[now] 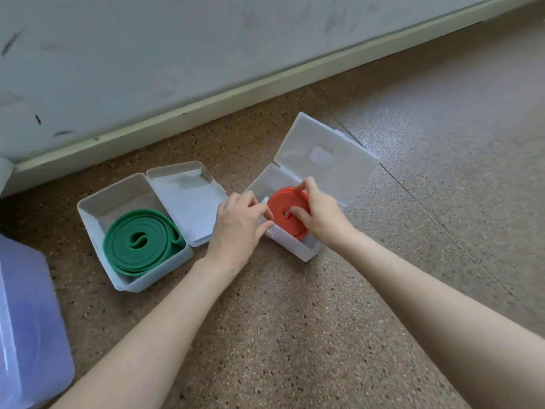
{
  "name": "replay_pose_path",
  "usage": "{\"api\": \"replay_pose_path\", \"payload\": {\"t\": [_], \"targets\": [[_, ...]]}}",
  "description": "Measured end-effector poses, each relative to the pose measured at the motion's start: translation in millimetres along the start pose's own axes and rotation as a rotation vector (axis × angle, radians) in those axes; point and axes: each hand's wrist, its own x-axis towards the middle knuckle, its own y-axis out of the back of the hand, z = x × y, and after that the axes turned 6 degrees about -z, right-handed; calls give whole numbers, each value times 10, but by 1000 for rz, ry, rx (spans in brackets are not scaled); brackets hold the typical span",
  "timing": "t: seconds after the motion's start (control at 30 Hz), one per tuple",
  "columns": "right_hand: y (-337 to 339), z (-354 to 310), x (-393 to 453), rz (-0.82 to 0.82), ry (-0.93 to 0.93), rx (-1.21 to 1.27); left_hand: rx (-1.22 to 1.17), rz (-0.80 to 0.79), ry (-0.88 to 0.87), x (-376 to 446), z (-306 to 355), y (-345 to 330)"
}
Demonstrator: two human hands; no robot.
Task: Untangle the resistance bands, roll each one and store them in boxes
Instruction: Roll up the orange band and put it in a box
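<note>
A rolled green band (141,242) lies inside a clear plastic box (97,231) on the left, whose lid lies open flat. To the right stands a second clear box (295,245) with its lid (324,160) raised. A rolled red band (284,206) sits tilted in it, partly above the rim. My right hand (320,215) pinches the red roll, fingers at its top edge and thumb near its centre. My left hand (239,228) grips the near left wall of this box with curled fingers.
Everything rests on a speckled brown floor. A pale wall with a baseboard (206,104) runs behind the boxes. A translucent purple-blue bin (26,329) stands at the lower left edge.
</note>
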Motion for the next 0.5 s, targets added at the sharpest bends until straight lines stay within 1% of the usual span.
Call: {"api": "replay_pose_path", "payload": {"t": [0.07, 0.13, 0.2, 0.27, 0.33, 0.4, 0.5], "targets": [[42, 34, -32, -27, 15, -93, -3, -95, -51, 20, -7, 62], [84, 70, -63, -52, 57, -125, -87, -267, -105, 104, 8, 149], [99, 108, -89, -57, 122, -118, -120, -393, -76, 302, 54, 206], [87, 136, -113, -39, 173, -113, -39, -480, -7, 526, 111, 210], [72, 148, -125, -23, 190, -107, 4, -593, 18, 655, 146, 162], [65, 155, -120, -15, 211, -101, -2, -641, 17, 701, 121, 120], [61, 200, -130, 9, 279, -161, 16, -586, -11, 717, 58, 108]]}}
